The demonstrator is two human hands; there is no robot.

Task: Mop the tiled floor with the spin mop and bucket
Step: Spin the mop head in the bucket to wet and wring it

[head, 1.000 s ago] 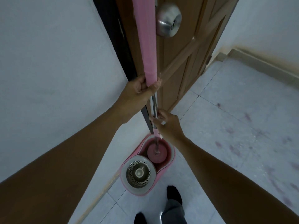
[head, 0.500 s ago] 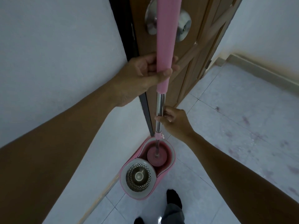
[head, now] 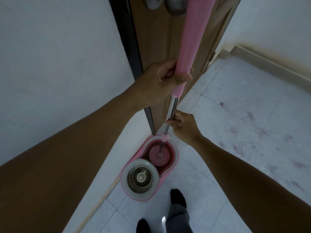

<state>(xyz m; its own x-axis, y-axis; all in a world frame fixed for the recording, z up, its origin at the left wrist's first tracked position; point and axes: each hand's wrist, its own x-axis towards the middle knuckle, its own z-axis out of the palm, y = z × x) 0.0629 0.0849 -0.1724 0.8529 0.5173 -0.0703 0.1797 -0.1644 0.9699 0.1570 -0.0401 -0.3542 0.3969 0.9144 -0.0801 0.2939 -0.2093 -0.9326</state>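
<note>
The spin mop stands upright. Its pink foam grip (head: 191,41) tops a steel pole (head: 170,113). The round pink mop head (head: 159,156) sits down in the far well of the pink bucket (head: 175,153). The bucket's steel spin basket (head: 141,177) is nearer me. My left hand (head: 161,81) is wrapped around the lower end of the pink grip. My right hand (head: 184,126) pinches the steel pole lower down, just above the pink collar (head: 165,137).
A white wall (head: 58,64) is on the left, tight against the bucket. A brown wooden door (head: 159,39) with a metal knob (head: 175,5) stands right behind the mop. Stained tiled floor (head: 252,123) spreads to the right. My dark-socked feet (head: 178,197) stand beside the bucket.
My left hand has shifted up along the pink grip, and the mop handle has tilted slightly rightward in view. My right hand stays on the steel pole; the mop head remains in the bucket.
</note>
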